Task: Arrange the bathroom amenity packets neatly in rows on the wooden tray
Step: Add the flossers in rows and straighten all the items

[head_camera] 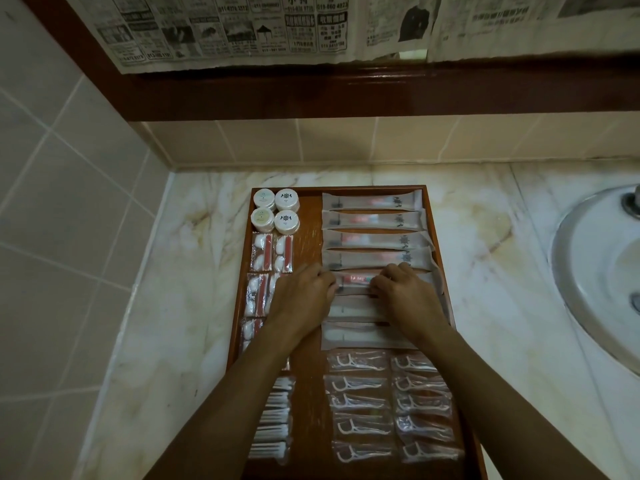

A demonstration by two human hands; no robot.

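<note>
Both hands' fingers pinch toothbrush packet lying crosswise on tray

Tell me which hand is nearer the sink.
Right. The right hand lies on the toothbrush packets, on the tray's sink side; the left hand lies further over, toward the cotton packets.

A marble countertop, cream with tan veins, fills the middle of the view. A white washbasin is sunk into the countertop at its right edge, with a metal fitting on the basin's far rim. Beige wall tiles rise from the countertop at the back and on the left. Above the back tiles runs a dark wooden frame, and sheets of newspaper hang over it.
</note>
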